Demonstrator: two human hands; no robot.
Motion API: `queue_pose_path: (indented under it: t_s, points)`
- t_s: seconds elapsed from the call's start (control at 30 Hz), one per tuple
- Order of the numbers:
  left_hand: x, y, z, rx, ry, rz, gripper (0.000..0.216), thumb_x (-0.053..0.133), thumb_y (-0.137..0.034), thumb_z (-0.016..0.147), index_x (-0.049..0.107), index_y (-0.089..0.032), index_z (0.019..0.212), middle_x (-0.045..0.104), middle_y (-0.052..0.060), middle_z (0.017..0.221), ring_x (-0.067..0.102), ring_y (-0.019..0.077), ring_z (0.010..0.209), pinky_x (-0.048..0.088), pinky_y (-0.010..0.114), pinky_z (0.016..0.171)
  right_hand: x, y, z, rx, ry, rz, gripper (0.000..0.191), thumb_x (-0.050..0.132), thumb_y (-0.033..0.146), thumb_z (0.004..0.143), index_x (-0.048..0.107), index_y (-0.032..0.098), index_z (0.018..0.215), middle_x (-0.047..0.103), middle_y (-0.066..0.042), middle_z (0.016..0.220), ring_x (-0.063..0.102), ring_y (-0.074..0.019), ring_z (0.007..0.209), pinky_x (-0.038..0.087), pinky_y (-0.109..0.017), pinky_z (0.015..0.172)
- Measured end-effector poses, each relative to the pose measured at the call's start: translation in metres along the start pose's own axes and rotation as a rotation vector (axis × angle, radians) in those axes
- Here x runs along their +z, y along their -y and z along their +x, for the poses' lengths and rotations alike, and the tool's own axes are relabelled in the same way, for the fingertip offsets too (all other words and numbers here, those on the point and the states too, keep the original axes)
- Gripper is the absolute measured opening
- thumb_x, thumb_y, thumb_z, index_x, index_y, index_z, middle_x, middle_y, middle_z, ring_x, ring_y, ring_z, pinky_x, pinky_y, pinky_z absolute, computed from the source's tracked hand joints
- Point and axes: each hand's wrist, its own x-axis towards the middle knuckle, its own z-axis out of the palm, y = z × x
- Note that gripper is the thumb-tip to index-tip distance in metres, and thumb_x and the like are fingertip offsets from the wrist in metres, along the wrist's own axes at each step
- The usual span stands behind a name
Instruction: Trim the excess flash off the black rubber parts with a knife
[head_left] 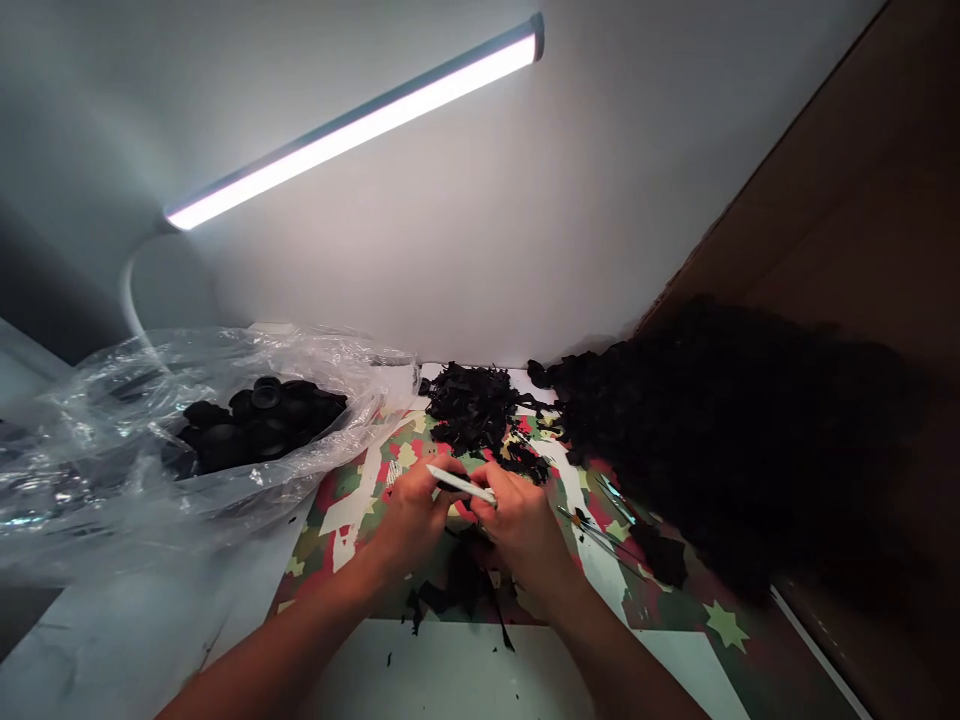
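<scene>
My right hand [514, 510] is closed around a slim white stick-like tool [459, 484], which points up and to the left across the gap between my hands. My left hand [420, 500] has its fingers curled on a small dark piece [450, 492] right by the tool; its shape is mostly hidden by my fingers. Below both hands, black scraps [454, 590] lie on the patterned sheet [337, 490]. To the right of my right hand rest thin metal tweezers [600, 535], with a flat black piece [664, 555] beside them.
A clear plastic bag [352, 440] at left holds several round black parts [262, 425]. Black shreds [472, 405] are heaped straight ahead. A large black pile [720, 430] fills the right side against a brown cardboard panel [847, 200]. Overhead hangs a lit lamp bar [360, 125].
</scene>
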Motion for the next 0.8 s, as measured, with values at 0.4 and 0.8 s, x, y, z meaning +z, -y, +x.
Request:
queue_pose_path:
  t_s: [0.4,0.8]
  points:
    - [-0.005,-0.009,0.014,-0.225,-0.013,-0.923,0.032,0.077,-0.037,0.084,0.061,-0.021,0.107,0.075,0.011,0.117,0.065,0.0227,0.113,0.042,0.036,0.103,-0.019,-0.053,0.013,0.243,-0.035,0.121,0.019,0.059,0.031,0.087,0.067,0.021,0.073,0.069,-0.003,0.073,0.057,-0.0165,0.058,0.04,-0.027,0.056]
    - [-0.009,-0.013,0.006,-0.19,0.037,-0.518,0.035,0.084,-0.026,0.076,0.076,-0.021,0.11,0.075,0.008,0.109,0.071,0.023,0.094,0.058,0.033,0.083,-0.012,0.008,0.008,0.511,0.022,0.982,0.031,0.072,0.048,0.084,0.072,0.018,0.074,0.057,0.001,0.06,0.047,-0.012,0.055,0.039,-0.025,0.054]
